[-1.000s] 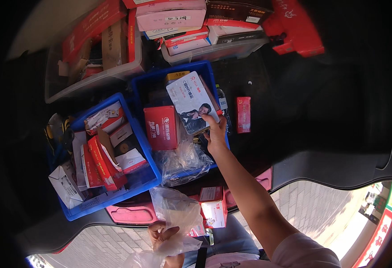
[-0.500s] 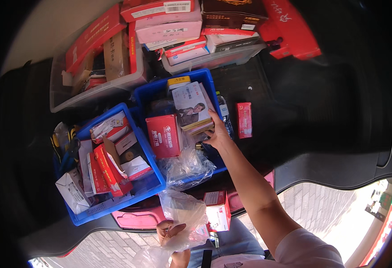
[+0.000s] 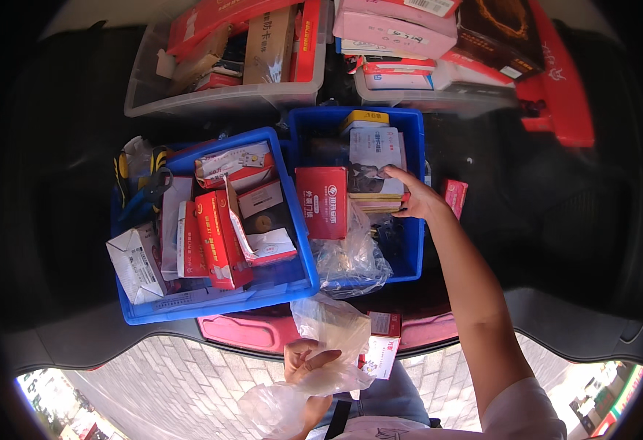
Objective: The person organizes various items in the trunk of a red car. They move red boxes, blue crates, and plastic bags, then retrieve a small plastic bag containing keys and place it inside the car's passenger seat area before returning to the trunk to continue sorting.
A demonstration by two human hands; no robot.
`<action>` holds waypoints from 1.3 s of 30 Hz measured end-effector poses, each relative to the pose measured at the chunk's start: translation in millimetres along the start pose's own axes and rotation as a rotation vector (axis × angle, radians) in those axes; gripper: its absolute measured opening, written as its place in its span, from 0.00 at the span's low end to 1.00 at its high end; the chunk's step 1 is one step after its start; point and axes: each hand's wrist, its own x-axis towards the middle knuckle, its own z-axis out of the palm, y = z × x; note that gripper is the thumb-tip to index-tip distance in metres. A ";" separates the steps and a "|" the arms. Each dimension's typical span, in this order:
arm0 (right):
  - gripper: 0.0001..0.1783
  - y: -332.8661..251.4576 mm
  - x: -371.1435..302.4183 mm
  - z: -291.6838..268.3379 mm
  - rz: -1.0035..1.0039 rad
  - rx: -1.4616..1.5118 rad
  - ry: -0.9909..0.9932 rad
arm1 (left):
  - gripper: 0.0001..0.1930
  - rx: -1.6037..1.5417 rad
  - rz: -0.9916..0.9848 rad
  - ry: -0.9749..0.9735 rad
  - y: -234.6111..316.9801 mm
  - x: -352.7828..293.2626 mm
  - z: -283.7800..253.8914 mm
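Several left fingers [image 3: 323, 358] pinch a clear plastic bag [image 3: 334, 320]; right fingers [image 3: 398, 174] grip a pale-topped stack [image 3: 375, 147] bearing printed lettering.

The plastic bins [image 3: 219, 305] are blue, the flat box [image 3: 375, 147] pale grey with a dark printed portrait, the lower plastic bag [image 3: 334, 325] milky, the paving [image 3: 164, 374] grey, brick-patterned.

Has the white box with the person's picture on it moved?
Yes, seemingly downward: the right hand has lowered the white box toward the blue bin under it. Earlier it looked bigger and more tilted compared with that bin.
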 end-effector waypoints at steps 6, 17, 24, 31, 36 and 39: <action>0.45 18.5 -1.2 -15.6 -0.085 0.238 -0.012 | 0.10 -0.018 -0.027 0.013 2.0 4.6 17.1; 0.33 52.5 -141.2 -152.4 -0.370 0.320 0.098 | 0.09 0.068 0.016 0.043 -7.2 10.4 34.7; 0.31 -23.6 -26.5 -260.9 -0.387 0.323 0.222 | 0.08 -0.069 -0.027 0.031 -10.9 17.1 75.3; 0.30 -22.3 79.1 -299.7 -0.370 0.307 0.170 | 0.13 -0.086 -0.077 0.067 -31.6 32.8 113.9; 0.28 -24.2 92.2 -281.7 -0.464 0.076 0.256 | 0.15 -0.042 -0.084 -0.055 -34.8 53.7 123.8; 0.32 -24.5 92.3 -272.1 -0.525 -0.034 0.505 | 0.16 -0.027 -0.083 -0.133 -30.0 61.1 120.1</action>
